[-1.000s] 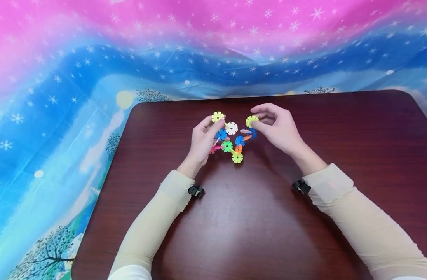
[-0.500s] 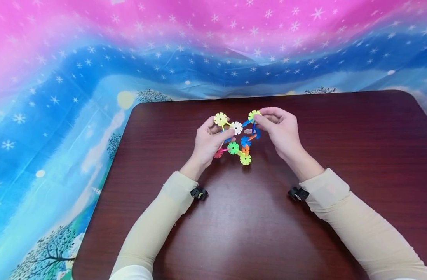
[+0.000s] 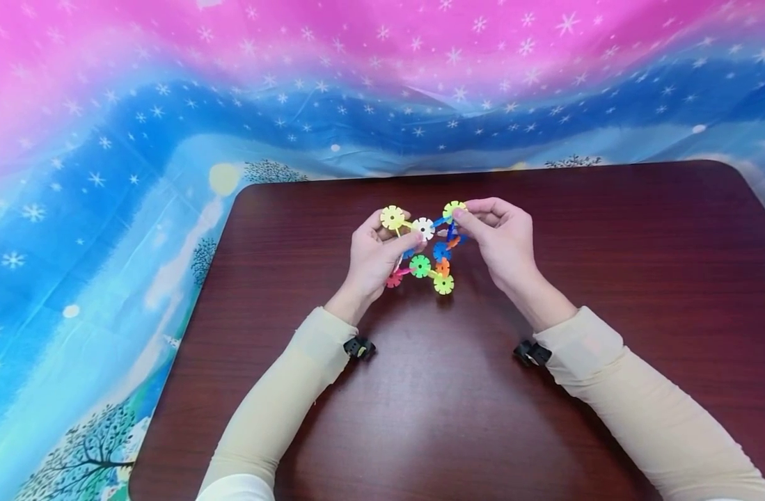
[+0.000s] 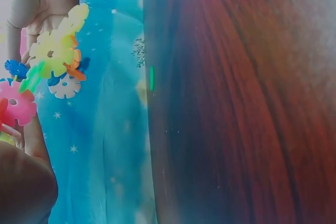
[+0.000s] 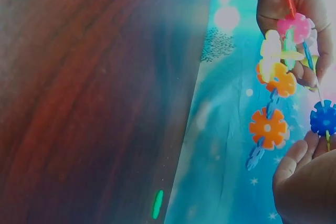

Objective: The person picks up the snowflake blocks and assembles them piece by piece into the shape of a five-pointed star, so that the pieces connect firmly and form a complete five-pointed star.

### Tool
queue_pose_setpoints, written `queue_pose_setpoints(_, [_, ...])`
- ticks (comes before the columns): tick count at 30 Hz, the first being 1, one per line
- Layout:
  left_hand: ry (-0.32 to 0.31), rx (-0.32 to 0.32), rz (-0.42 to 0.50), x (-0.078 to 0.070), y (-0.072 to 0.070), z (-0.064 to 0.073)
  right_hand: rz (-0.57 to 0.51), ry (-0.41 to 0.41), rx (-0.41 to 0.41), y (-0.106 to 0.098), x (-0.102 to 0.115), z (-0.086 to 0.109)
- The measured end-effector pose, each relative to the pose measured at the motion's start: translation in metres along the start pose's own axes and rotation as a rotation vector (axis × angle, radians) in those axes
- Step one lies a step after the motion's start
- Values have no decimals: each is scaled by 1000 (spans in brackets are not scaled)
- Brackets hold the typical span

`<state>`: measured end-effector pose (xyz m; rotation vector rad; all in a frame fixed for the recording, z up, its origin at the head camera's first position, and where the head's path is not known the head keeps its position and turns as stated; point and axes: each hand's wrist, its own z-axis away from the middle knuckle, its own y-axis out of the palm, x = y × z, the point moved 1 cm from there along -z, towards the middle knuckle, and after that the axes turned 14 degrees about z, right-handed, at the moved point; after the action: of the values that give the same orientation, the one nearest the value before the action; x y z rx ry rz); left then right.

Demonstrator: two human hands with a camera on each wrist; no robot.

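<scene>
In the head view both hands hold a linked chain of colourful notched snowflake discs (image 3: 420, 266) up over the table. My left hand (image 3: 376, 254) grips its left side, thumb on the white disc (image 3: 423, 228) and fingers behind. A pale yellow disc (image 3: 392, 218) sticks up above that thumb. My right hand (image 3: 504, 233) pinches a yellow-green disc (image 3: 454, 211) at the upper right, between thumb and fingers. A light blue disc (image 3: 441, 221) lies edge-on between the white and yellow-green ones. Below hang orange, blue, green and pink discs, with a yellow-green disc (image 3: 443, 284) lowest.
A dark red-brown table (image 3: 420, 403) with rounded corners lies under the hands. Behind and left of it hangs a pink and blue snowflake-print cloth (image 3: 382, 83). A small black device (image 3: 360, 347) sits at the left wrist, another black device (image 3: 532, 353) at the right.
My left hand has shifted slightly right, its thumb moving from near the pale yellow disc to the white one. The gap between the white and yellow-green discs is now spanned by light blue.
</scene>
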<state>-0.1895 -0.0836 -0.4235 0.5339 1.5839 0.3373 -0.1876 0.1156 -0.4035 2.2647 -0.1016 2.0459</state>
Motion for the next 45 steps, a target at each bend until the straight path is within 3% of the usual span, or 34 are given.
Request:
queue_pose_setpoints(8, [0,23,-9,4,-1,1,-23,-18,-44,5,-5,5])
queue_pose_setpoints(14, [-47,30,-22,0,-1,2,97,-2,38,-8,-1,-8])
queue_pose_setpoints(16, [-72,34,-26,-2,0,2,231,8,48,-20,0,-20])
queue_pose_setpoints(19, [-100,22,-21,-5,-1,1,608,28,87,-43,-5,-41])
queue_pose_setpoints(23, [-125,-18,-4,-8,-4,0,1119,20,306,-65,-22,-64])
queue_pose_setpoints(25, [-131,-27,-9,-8,-5,0,1242,1,411,-67,-31,-71])
queue_pose_setpoints(28, [-117,-20,-43,-9,-5,0,1343,-35,470,-65,-41,-76])
queue_pose_setpoints(32, [-105,-16,-71,-10,-6,-1,1418,-71,450,-60,-45,-78])
queue_pose_setpoints(37, [-142,8,-17,-11,-6,-2,1415,-58,489,-60,-45,-80])
queue_pose_setpoints(41, [-154,11,-3,-10,-6,-3,1307,-6,550,-62,-43,-81])
queue_pose_setpoints(45, [-169,0,-7,-10,-7,-2,1109,40,539,-65,-39,-73])
